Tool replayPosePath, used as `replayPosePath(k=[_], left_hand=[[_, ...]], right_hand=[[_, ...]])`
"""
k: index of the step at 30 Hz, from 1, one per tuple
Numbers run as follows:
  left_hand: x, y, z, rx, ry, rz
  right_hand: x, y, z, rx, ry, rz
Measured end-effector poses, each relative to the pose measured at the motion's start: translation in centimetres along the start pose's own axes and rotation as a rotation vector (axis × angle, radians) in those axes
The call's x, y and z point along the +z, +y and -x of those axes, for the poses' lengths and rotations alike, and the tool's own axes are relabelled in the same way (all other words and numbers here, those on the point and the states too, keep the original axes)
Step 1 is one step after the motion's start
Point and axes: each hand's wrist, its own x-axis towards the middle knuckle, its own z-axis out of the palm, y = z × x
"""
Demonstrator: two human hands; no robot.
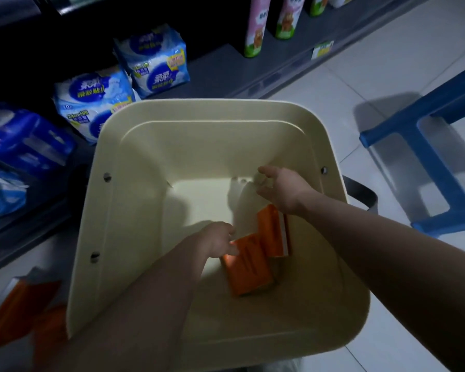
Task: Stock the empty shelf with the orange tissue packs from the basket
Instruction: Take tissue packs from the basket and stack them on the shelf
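Evidently both arms reached down into the cream basket (226, 106) because the last two orange tissue packs sat deep on its floor, out of reach from the rim. The left hand (216, 238) hung with fingers loosely extended and gripped nothing. Its fingertips lay at the upper corner of the flat pack (249, 269), which rested directly below and to the right of that hand; whether they touched the wrapper could not be told. The right hand (282, 187) was spread wide, palm down, thumb apart from the fingers, and empty. It hovered just beyond the tilted pack (273, 234), which leaned on its edge between the two hands and against the flat one. Both hands seemed poised to take one pack each. More orange packs (19, 310) lay outside the basket wall, well to the left of the left hand; their support was not clear. Blue-and-white packs (156, 60) filled shelving beyond the hands.
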Motion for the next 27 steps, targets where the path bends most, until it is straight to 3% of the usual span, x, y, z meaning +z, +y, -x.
replayPosePath(k=[6, 11, 16, 22, 27], left_hand=[[-0.9, -0.1, 0.7, -0.028, -0.022, -0.070], [-5.2, -1.1, 4.0, -0.035, 0.209, -0.173], [-8.6, -2.3, 8.5, -0.012, 0.491, 0.062], [-9.4, -2.9, 12.2, 0.118, 0.565, 0.208], [-9.5, -4.0, 12.9, 0.104, 0.595, 0.285]], right_hand=[[0.5, 0.4, -0.5, -0.001, -0.010, 0.015], [0.9, 0.2, -0.1, 0.002, -0.037, 0.077], [2.6, 0.2, 0.8, 0.090, -0.139, 0.269], [4.9, 0.7, 1.1, 0.109, -0.162, 0.397], [6.4, 1.1, 0.5, 0.069, -0.121, 0.455]])
